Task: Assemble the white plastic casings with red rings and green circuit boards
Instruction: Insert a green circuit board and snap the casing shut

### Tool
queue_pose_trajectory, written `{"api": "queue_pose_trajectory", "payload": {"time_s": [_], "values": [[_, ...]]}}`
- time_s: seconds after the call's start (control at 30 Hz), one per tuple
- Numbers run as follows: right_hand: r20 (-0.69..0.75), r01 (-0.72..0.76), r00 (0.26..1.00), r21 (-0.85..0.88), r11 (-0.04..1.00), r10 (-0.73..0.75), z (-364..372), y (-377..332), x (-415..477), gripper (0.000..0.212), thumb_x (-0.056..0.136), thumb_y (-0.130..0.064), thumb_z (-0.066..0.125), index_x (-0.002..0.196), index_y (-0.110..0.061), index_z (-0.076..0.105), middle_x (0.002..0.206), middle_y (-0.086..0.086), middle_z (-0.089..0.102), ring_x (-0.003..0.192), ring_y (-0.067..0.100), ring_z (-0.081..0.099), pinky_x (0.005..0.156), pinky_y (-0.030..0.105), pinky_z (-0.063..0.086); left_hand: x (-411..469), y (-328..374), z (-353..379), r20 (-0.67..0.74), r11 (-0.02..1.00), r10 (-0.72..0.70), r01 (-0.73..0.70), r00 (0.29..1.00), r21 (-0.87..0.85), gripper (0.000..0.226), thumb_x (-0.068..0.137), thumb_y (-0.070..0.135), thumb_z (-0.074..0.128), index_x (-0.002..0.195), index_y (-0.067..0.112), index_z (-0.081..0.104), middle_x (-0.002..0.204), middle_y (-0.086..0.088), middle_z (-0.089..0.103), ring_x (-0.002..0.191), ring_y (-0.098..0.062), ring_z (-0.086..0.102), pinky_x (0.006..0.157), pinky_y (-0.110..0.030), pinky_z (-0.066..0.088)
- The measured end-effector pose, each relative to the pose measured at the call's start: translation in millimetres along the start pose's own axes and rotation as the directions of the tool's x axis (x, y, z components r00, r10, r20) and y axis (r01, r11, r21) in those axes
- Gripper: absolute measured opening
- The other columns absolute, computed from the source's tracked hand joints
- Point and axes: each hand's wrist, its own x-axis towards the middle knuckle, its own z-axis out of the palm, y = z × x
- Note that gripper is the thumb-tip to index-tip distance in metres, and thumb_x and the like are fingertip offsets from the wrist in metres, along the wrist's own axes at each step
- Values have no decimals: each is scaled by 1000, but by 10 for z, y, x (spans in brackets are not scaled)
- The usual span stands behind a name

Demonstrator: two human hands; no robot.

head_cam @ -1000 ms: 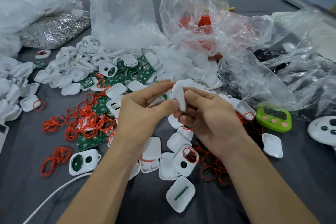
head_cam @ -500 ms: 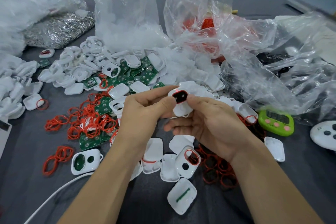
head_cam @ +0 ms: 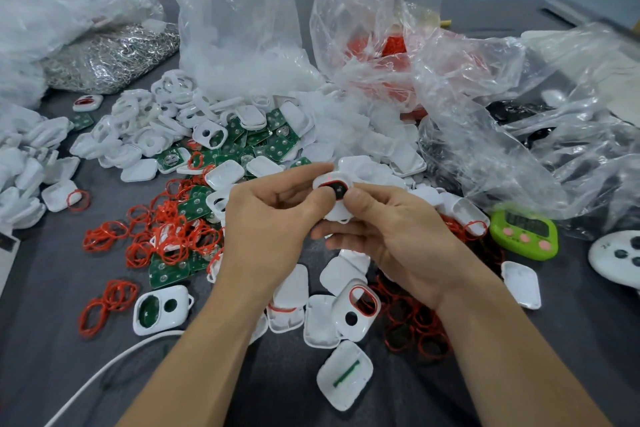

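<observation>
Casing (head_cam: 336, 213) sits above the counter (head_cam: 52, 340), pinched in the grip of left hand (head_cam: 270, 229) and right hand (head_cam: 391, 236); uneven thumb pressure could pop its red ring (head_cam: 325, 185) from the opening or seat it crooked.

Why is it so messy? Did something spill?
Yes, it looks spilled: red rings lie scattered and tangled on the grey table, and white casings and green circuit boards sit in a jumbled heap in front of the clear bag. Nothing looks broken.
</observation>
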Motion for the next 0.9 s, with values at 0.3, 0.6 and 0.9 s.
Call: {"api": "queue_pose_trajectory", "payload": {"time_s": [0.3,0.6,0.9], "values": [[-136,183,918,-689,701,-372,-20,164,36,36,96,-9,53,107,-34,76,82,-9,76,80,10,74,75,36,62,-25,-69,16,-141,912,132,-65,981,404,19,75,23,88,84,38,80,74,27,73,75,8,71,73,-15,57],[-134,278,833,-737,616,-537,-8,177,-5,47,89,7,60,117,-26,79,76,-13,73,56,3,58,54,7,39,-33,-80,18,-20,890,191,-164,981,426,34,75,16,88,89,31,61,90,17,65,79,-6,63,69,-14,45],[-122,349,788,-719,601,-603,36,215,-14,39,90,-9,63,119,-31,77,97,-20,76,86,8,72,69,17,55,-57,-75,10,-55,875,309,-261,950,409,32,75,19,89,87,31,62,84,13,63,82,-8,59,72,-18,46]]}}
